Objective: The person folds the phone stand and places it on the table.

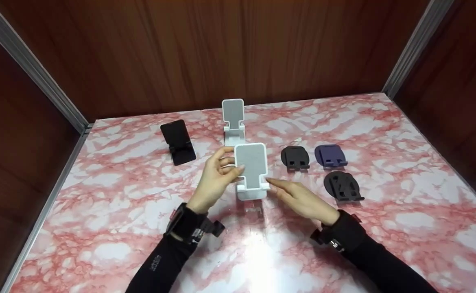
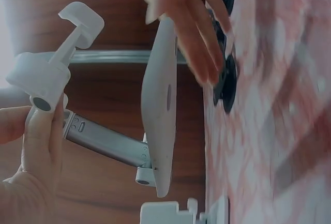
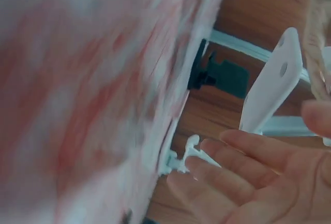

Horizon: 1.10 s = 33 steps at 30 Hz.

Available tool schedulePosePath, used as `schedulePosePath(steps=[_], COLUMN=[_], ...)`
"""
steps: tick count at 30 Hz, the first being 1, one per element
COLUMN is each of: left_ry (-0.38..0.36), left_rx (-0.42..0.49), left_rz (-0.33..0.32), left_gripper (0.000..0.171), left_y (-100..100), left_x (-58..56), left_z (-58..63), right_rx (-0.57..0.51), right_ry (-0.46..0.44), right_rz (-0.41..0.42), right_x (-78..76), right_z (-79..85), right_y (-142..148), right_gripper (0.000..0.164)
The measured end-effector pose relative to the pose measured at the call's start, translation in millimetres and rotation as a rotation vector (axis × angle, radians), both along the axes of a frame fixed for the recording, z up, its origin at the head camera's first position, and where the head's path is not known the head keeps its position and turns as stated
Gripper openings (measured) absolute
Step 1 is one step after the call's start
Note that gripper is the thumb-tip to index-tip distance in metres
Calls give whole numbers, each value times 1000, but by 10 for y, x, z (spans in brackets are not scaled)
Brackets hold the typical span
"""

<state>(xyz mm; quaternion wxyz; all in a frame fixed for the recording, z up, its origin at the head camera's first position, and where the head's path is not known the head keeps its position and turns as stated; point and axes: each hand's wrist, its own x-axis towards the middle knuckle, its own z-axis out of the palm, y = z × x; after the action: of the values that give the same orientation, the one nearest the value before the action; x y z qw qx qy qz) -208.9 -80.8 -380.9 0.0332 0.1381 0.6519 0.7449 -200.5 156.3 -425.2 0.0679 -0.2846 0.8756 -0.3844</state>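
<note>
A white phone stand [image 1: 251, 158] with a grey pad is held up by my left hand [image 1: 215, 179]. The left thumb lies on the front of its cradle, the fingers behind. In the left wrist view its grey arm [image 2: 106, 138] is extended and the white base plate [image 2: 158, 105] hangs above the table. At the stand's lower right, my right hand [image 1: 303, 199] has its fingers extended, fingertips beside the cradle's edge. The right wrist view shows that hand [image 3: 258, 182] palm up, its fingertips right at the base plate [image 3: 274, 81].
Directly behind stands another white phone stand [image 1: 233, 114], unfolded. To the left is an unfolded black stand [image 1: 177, 138]. On the right lie a folded black stand [image 1: 296, 156], a purple one [image 1: 331, 155] and another black one [image 1: 343, 186]. Wooden panels [image 1: 205, 53] enclose the marbled table [image 1: 116, 203].
</note>
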Motion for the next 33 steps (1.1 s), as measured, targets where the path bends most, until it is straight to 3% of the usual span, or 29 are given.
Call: schedulePosePath(steps=[6,8,10,14,19,22,28,33], left_ry=[10,9,10,9,21,49,172,189], left_rx=[26,30,32,39,26,-15,-166,-195], left_rz=[-45,-53,-58,-70,-68,-56,-3,1], left_gripper=[40,41,41,44,45,45,43,40], left_y=[141,170,194,221,226,223,179,140], left_x=[7,14,21,35,45,42,15,32], left_z=[-22,-31,-43,-53,-57,-55,-48,10], right_rx=[-426,-524,-586,-697,-769,-782,-766,-744], right_ry=[-574,-692,-751,-806,-825,-825,-822,-799], right_rz=[31,29,33,63,66,56,40,44], right_x=[-49,-59,-64,-61,-57,-56,-45,-40], right_z=[-7,-36,-66,-107,-117,-113,-118,-128], right_y=[61,71,68,53,31,23,14,1], right_gripper=[60,59,54,41,38,38,34,35])
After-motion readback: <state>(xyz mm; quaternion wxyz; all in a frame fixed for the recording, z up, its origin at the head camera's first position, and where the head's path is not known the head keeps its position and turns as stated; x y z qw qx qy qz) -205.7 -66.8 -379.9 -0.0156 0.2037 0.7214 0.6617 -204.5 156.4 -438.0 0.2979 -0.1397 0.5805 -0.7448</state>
